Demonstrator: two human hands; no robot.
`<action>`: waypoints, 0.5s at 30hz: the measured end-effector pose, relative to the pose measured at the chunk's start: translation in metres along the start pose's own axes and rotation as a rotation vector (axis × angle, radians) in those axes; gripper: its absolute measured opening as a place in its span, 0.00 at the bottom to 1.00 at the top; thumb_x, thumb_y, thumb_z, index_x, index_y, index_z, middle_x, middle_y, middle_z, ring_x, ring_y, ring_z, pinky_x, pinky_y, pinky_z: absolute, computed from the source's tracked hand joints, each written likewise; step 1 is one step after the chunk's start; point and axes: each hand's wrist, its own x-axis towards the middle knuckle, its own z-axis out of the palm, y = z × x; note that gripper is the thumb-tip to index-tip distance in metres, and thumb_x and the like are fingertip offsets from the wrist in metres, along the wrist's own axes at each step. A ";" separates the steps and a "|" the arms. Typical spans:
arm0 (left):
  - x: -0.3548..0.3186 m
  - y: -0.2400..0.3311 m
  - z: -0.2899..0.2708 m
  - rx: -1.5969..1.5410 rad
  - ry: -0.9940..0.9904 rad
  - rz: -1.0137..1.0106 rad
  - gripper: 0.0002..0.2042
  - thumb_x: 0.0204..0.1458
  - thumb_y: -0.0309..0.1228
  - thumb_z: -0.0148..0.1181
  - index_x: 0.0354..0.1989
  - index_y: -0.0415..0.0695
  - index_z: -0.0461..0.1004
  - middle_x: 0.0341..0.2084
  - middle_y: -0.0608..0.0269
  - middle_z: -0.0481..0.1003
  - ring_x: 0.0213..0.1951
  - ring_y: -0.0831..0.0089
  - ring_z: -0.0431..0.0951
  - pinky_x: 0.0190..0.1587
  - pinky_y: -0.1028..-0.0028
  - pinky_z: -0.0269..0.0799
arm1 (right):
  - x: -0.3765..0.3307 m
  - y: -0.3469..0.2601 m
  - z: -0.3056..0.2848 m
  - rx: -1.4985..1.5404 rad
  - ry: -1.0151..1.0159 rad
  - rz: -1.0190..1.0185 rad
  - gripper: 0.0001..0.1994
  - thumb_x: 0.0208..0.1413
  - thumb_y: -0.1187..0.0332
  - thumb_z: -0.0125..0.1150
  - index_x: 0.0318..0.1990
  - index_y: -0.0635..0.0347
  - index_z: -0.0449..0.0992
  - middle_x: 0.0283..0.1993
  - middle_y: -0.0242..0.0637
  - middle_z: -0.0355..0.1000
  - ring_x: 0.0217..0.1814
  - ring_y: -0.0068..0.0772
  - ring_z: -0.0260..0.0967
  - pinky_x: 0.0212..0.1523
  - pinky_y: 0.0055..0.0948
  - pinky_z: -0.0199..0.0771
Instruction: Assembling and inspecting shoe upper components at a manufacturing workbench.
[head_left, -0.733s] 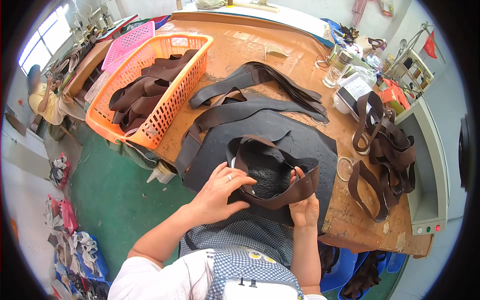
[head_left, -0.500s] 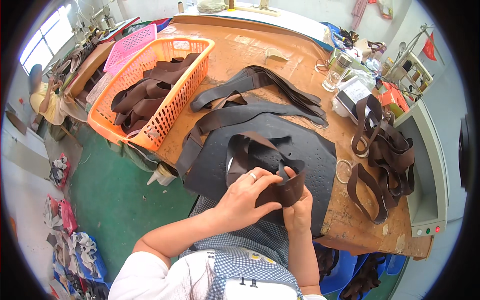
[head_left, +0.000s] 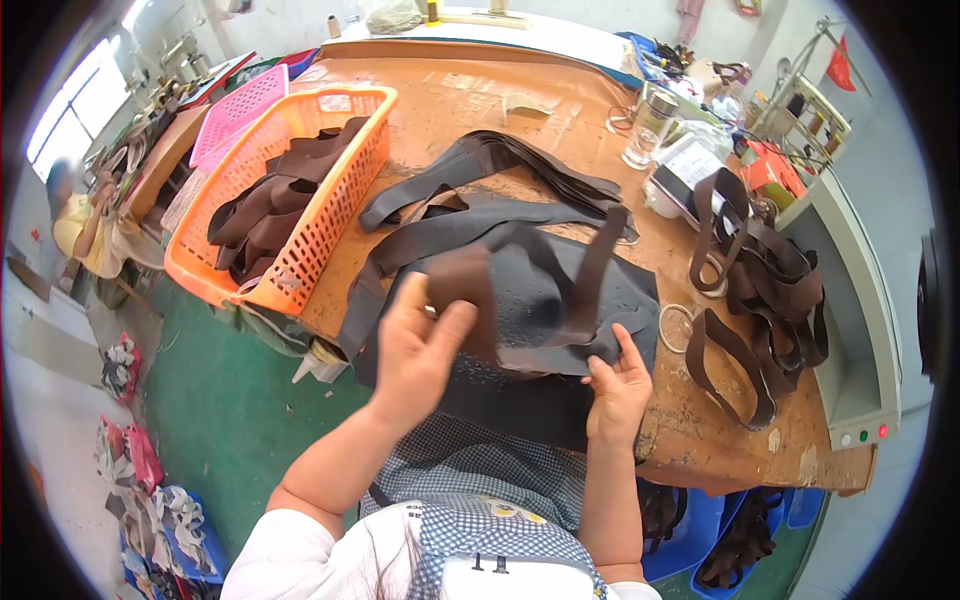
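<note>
- I hold one dark brown leather piece with long straps [head_left: 530, 300] up over the black rubber mat [head_left: 560, 400] at the near edge of the orange wooden table [head_left: 450, 100]
- My left hand [head_left: 420, 350] pinches its left flap
- My right hand [head_left: 618, 385] grips its lower right edge
- One orange plastic basket [head_left: 330, 225] of brown strips sits well left
- One heap of brown looped straps [head_left: 765, 290] lies right

Left hand [head_left: 418, 352], motion-blurred, hides part of the dark leather piece [head_left: 530, 300]; its thumb is unseen.
</note>
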 end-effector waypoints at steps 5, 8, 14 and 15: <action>0.016 0.020 -0.033 -0.032 0.067 0.076 0.08 0.63 0.29 0.57 0.47 0.41 0.71 0.30 0.67 0.77 0.25 0.83 0.75 0.25 0.83 0.69 | 0.022 -0.001 -0.047 0.043 0.134 -0.090 0.28 0.49 0.88 0.57 0.62 0.70 0.68 0.50 0.37 0.75 0.40 0.21 0.73 0.31 0.17 0.71; 0.024 0.052 -0.041 0.186 0.251 0.138 0.08 0.61 0.30 0.60 0.46 0.42 0.73 0.29 0.68 0.77 0.24 0.86 0.73 0.24 0.84 0.66 | 0.037 -0.018 -0.093 0.227 0.233 -0.095 0.29 0.50 0.88 0.52 0.63 0.68 0.66 0.52 0.41 0.74 0.41 0.23 0.73 0.30 0.17 0.72; 0.057 0.075 -0.009 0.928 -0.131 0.388 0.09 0.56 0.27 0.62 0.44 0.40 0.75 0.30 0.61 0.79 0.29 0.72 0.80 0.34 0.74 0.75 | 0.022 -0.057 -0.075 0.070 0.052 -0.045 0.34 0.50 0.88 0.50 0.68 0.61 0.60 0.53 0.44 0.74 0.40 0.22 0.75 0.20 0.10 0.68; 0.066 0.064 0.005 1.002 -0.170 0.462 0.10 0.55 0.28 0.63 0.43 0.40 0.75 0.30 0.57 0.80 0.31 0.65 0.81 0.35 0.70 0.75 | 0.019 -0.060 -0.068 0.014 0.074 -0.085 0.35 0.50 0.87 0.52 0.69 0.62 0.59 0.52 0.43 0.75 0.39 0.20 0.74 0.22 0.11 0.68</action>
